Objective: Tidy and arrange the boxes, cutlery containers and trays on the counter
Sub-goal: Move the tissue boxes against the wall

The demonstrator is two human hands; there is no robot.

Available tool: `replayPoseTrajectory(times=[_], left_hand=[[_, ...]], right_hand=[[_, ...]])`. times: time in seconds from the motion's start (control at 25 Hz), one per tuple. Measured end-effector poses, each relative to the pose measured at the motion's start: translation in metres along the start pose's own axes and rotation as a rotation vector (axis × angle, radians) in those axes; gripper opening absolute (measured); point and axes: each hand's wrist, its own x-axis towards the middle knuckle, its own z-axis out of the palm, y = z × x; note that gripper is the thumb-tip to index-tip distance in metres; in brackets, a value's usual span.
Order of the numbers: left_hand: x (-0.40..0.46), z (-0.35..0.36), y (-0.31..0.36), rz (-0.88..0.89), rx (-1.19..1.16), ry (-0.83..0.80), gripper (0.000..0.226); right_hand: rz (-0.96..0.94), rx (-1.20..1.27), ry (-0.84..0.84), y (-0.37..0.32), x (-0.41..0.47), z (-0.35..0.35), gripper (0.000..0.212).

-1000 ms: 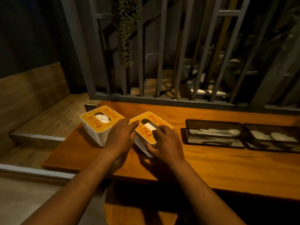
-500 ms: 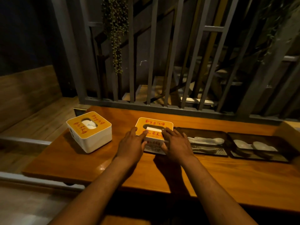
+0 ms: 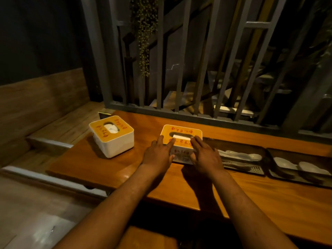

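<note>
Two white tissue boxes with orange lids and red writing stand on the wooden counter (image 3: 107, 169). The left tissue box (image 3: 112, 136) stands alone near the counter's left end, turned at an angle. The right tissue box (image 3: 181, 135) sits square to the counter, touching the dark cutlery tray (image 3: 240, 146). My left hand (image 3: 159, 155) presses its left side and my right hand (image 3: 204, 156) its right side, fingers over the lid. White spoons (image 3: 240, 155) lie in that tray. A second dark tray (image 3: 301, 168) further right holds white spoons too.
A grey metal railing (image 3: 179, 115) with vertical bars runs along the counter's back edge, and a hanging plant (image 3: 143, 38) dangles behind it. A wooden bench (image 3: 59, 126) lies lower on the left. The counter's near edge is just below my wrists.
Both hands slid the right tissue box rightward and turned it square, up against the cutlery tray. The left box stayed where it was, so the gap between the boxes widened.
</note>
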Motion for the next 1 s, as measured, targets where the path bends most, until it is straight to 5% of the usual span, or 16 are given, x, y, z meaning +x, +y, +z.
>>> replayPoseTrajectory(times=[0.2, 0.4, 0.72, 1.0], left_hand=[[-0.022, -0.022, -0.034, 0.097, -0.135, 0.105, 0.062], [-0.027, -0.061, -0.149, -0.025, -0.188, 0.362, 0.037], [-0.005, -0.072, -0.304, 0.0, -0.049, 0.2, 0.044], [0.013, -0.035, -0.279, 0.232, -0.072, 0.125, 0.051]], right_hand=[[0.01, -0.039, 0.091, -0.018, -0.002, -0.004, 0.078], [-0.125, 0.073, 0.261, -0.12, 0.013, -0.003, 0.052], [-0.142, 0.007, 0.13, -0.306, 0.069, 0.069, 0.049], [0.017, -0.068, 0.177, -0.263, 0.056, 0.062, 0.05]])
